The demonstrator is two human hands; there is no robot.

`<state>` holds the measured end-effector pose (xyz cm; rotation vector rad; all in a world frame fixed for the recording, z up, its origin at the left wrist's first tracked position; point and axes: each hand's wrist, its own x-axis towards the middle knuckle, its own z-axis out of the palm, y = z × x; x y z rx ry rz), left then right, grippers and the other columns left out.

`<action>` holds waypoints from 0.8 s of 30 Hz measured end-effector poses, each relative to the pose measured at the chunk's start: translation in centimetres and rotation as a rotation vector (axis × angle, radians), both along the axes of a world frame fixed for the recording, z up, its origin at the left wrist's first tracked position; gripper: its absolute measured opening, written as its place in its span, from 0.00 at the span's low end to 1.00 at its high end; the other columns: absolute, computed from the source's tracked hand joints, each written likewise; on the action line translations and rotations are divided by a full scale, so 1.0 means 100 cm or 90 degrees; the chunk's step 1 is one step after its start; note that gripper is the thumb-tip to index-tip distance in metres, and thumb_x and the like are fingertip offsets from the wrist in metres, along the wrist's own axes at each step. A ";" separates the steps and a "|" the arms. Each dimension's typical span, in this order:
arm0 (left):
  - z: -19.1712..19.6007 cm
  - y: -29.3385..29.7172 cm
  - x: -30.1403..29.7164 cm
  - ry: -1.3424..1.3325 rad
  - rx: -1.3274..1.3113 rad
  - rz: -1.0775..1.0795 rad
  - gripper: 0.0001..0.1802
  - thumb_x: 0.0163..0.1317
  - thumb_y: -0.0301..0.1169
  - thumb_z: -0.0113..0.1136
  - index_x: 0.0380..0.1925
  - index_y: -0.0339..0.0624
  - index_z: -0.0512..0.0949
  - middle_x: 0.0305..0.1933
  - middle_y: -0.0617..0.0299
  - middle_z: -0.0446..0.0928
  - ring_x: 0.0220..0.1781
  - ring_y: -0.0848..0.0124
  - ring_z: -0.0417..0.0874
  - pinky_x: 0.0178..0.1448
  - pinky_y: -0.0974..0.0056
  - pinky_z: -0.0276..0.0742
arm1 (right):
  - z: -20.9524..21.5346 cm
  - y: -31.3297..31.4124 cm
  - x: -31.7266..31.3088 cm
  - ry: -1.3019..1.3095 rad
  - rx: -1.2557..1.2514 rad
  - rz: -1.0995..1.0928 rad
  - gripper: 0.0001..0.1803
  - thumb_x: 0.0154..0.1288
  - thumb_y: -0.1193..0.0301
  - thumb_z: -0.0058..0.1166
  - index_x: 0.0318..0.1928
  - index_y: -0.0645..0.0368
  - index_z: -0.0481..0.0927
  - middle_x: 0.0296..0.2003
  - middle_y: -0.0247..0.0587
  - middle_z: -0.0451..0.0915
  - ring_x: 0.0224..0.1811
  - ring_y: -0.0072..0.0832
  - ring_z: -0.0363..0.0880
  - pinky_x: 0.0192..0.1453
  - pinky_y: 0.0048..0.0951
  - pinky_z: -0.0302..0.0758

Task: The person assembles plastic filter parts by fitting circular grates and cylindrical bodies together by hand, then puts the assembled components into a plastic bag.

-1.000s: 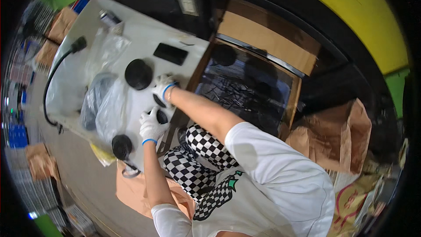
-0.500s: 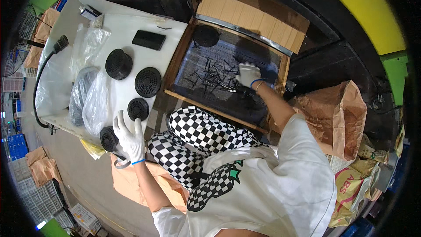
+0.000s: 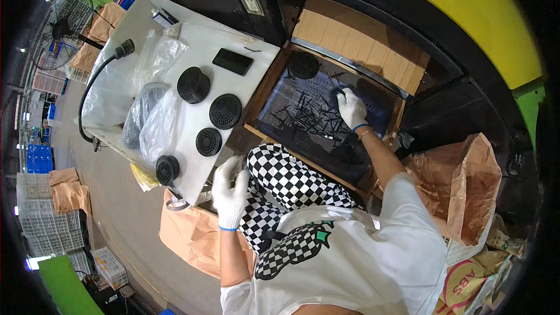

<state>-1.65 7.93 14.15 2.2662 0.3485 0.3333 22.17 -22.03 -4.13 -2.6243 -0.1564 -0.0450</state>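
Note:
My left hand (image 3: 230, 197), in a white knit glove, hovers beside the table's near right corner, over my checkered trousers. Its fingers are apart and no object shows in it. My right hand (image 3: 352, 109), gloved alike, reaches into a shallow wooden-framed tray (image 3: 274, 136). Its fingers are bent together at a dark piece, too unclear to name. Thin black plastic sticks (image 3: 309, 111) lie in a loose heap left of that hand. A round black part (image 3: 303, 65) sits in the tray's far left corner.
On the white table (image 3: 201, 125) stand several round black grilled parts (image 3: 225, 111), a black phone (image 3: 232, 62) and clear plastic bags (image 3: 160, 122). An open brown paper bag (image 3: 461, 186) stands right of the tray. Cardboard (image 3: 356, 41) lies behind it. A bent black cable (image 3: 87, 93) arches at left.
My left hand has moved right, away from the round black parts at the table's front. The right hand has shifted slightly toward the tray's far side, its fingers now at a dark piece. The view has swung left.

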 end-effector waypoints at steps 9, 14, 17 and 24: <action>-0.018 -0.057 0.055 0.102 -0.443 -0.120 0.17 0.61 0.27 0.63 0.49 0.32 0.77 0.44 0.59 0.81 0.46 0.76 0.78 0.52 0.70 0.73 | 0.149 0.064 -0.119 -0.045 0.559 0.087 0.26 0.56 0.68 0.67 0.55 0.56 0.75 0.54 0.45 0.77 0.58 0.36 0.75 0.65 0.38 0.70; 0.000 -0.033 0.029 0.167 -0.514 -0.232 0.15 0.64 0.28 0.60 0.47 0.31 0.77 0.43 0.63 0.79 0.44 0.77 0.76 0.50 0.70 0.73 | 0.175 0.040 -0.114 -0.116 0.199 0.580 0.12 0.60 0.61 0.61 0.39 0.55 0.81 0.44 0.39 0.81 0.57 0.36 0.75 0.73 0.50 0.54; -0.003 -0.025 0.021 0.207 -0.476 -0.255 0.15 0.65 0.28 0.59 0.48 0.30 0.77 0.43 0.64 0.80 0.44 0.78 0.77 0.50 0.71 0.74 | 0.178 0.042 -0.118 0.063 0.262 0.658 0.11 0.64 0.64 0.57 0.30 0.58 0.79 0.32 0.39 0.80 0.47 0.30 0.80 0.66 0.45 0.65; -0.033 -0.038 0.011 0.183 -0.983 -0.167 0.23 0.62 0.27 0.60 0.56 0.32 0.69 0.49 0.55 0.79 0.47 0.67 0.83 0.55 0.60 0.81 | 0.162 0.051 -0.150 0.504 0.674 0.387 0.08 0.69 0.70 0.51 0.34 0.62 0.77 0.22 0.27 0.75 0.25 0.16 0.73 0.31 0.21 0.71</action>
